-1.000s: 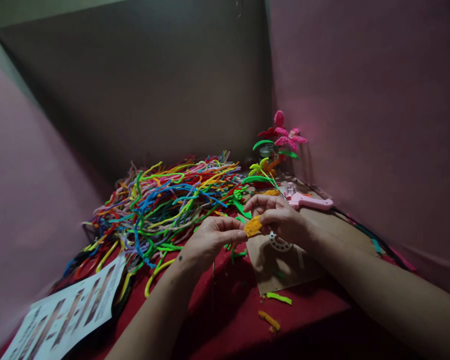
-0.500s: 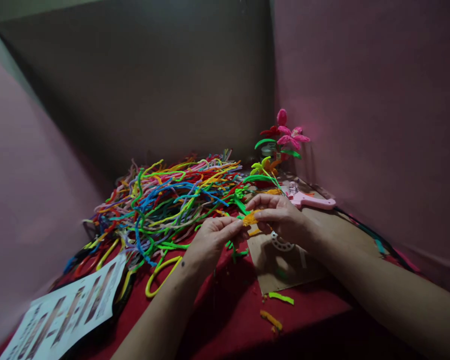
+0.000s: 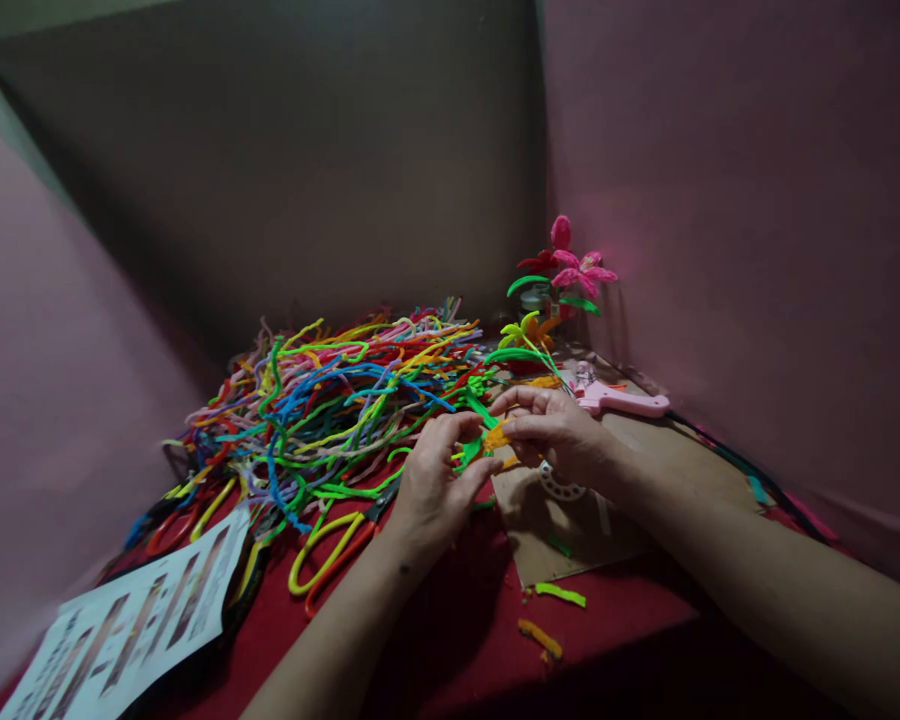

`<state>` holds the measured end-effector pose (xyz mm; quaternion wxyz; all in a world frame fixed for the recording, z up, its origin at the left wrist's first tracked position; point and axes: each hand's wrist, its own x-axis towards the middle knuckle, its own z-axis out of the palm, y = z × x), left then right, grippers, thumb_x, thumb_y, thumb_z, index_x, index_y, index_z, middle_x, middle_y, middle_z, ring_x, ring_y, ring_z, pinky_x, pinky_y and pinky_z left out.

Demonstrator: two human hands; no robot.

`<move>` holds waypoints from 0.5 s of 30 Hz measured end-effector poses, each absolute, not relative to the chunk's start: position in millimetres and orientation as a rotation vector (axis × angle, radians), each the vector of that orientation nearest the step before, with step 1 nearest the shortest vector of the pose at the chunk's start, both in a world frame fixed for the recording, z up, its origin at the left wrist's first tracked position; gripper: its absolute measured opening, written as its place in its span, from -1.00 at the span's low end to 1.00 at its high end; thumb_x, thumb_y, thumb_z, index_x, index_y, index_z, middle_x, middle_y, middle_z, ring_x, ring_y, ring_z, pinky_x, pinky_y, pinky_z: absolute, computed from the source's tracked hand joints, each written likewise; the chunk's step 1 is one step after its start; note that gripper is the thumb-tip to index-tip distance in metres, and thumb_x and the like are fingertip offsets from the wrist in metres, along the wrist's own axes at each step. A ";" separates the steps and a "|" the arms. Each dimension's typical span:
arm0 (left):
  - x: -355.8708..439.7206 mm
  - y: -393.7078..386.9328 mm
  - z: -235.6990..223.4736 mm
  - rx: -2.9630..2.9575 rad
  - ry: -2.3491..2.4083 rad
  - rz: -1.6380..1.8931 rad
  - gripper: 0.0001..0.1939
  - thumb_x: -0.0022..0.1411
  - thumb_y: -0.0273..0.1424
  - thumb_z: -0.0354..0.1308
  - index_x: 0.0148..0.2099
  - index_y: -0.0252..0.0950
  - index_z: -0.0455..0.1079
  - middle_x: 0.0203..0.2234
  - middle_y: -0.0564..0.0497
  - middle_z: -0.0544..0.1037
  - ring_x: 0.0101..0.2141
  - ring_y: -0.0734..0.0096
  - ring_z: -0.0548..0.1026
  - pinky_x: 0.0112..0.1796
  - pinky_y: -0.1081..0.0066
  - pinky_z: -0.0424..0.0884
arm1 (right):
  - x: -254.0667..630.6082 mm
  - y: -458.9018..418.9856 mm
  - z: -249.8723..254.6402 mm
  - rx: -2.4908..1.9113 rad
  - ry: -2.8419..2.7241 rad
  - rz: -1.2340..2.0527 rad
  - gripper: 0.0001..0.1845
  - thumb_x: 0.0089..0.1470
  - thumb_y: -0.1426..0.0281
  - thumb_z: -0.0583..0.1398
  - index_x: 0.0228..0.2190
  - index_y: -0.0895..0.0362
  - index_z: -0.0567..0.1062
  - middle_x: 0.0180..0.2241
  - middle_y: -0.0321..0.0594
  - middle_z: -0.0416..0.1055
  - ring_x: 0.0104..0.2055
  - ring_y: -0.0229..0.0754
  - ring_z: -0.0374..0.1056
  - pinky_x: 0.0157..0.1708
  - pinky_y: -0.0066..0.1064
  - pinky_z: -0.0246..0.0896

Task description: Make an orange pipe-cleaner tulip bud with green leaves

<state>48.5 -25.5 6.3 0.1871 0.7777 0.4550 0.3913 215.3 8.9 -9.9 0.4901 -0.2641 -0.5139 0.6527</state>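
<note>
My right hand [image 3: 547, 430] pinches a short, fuzzy orange piece of pipe cleaner [image 3: 496, 436] between thumb and fingers. Just left of it, my left hand [image 3: 442, 472] has its thumb and fingers apart, with a gap between them and the orange piece. Behind the left fingertips lie bright green pipe cleaners [image 3: 481, 408]. Beneath the right hand is a brown cardboard sheet [image 3: 532, 550], with a white ring with holes [image 3: 559, 484] on it. Scissors with yellow and red handles [image 3: 322, 550] lie partly hidden by my left wrist.
A big heap of coloured pipe cleaners [image 3: 330, 390] fills the back left. At the right stand pipe-cleaner flowers [image 3: 585, 270] beside a pink glue gun [image 3: 622, 400]. A printed sheet [image 3: 135, 620] lies front left. Yellow-green [image 3: 560, 594] and orange scraps [image 3: 540, 638] dot the red cloth [image 3: 465, 640].
My left hand has let go of the orange piece; its thumb and fingers have spread and drawn slightly left. The right hand keeps hold. More of the scissors shows.
</note>
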 end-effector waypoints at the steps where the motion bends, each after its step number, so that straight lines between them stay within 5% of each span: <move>1: 49.8 -26.1 5.0 2.281 1.293 1.105 -0.76 0.07 -0.38 0.18 -0.17 -0.26 0.35 -0.26 -0.04 0.46 -0.21 0.31 0.38 -0.17 0.33 0.28 | 214.7 9.0 -10.9 -0.644 -1.254 1.589 -0.79 -0.19 0.52 0.23 -0.39 0.17 0.39 -0.75 -0.47 0.24 -0.75 -0.42 0.08 -0.74 -0.58 -0.09; 8: 59.6 -33.1 5.6 2.519 1.322 1.090 -0.90 0.17 -0.47 0.02 -0.29 -0.28 0.36 -0.36 -0.07 0.47 -0.27 0.30 0.37 -0.18 0.31 0.25 | 211.1 7.5 -13.8 -0.552 -1.323 1.643 -0.82 -0.08 0.35 0.24 -0.44 0.18 0.36 -0.72 -0.44 0.24 -0.73 -0.43 0.08 -0.72 -0.57 -0.10; 15: 55.5 -32.8 16.8 1.731 1.161 1.050 -0.87 0.11 -0.41 0.08 -0.37 -0.31 0.45 -0.45 0.02 0.47 -0.34 0.38 0.38 -0.23 0.41 0.27 | 216.5 2.7 -3.8 -0.566 -1.330 1.508 -0.79 -0.06 0.29 0.24 -0.38 0.17 0.42 -0.68 -0.41 0.28 -0.69 -0.43 0.11 -0.69 -0.56 -0.06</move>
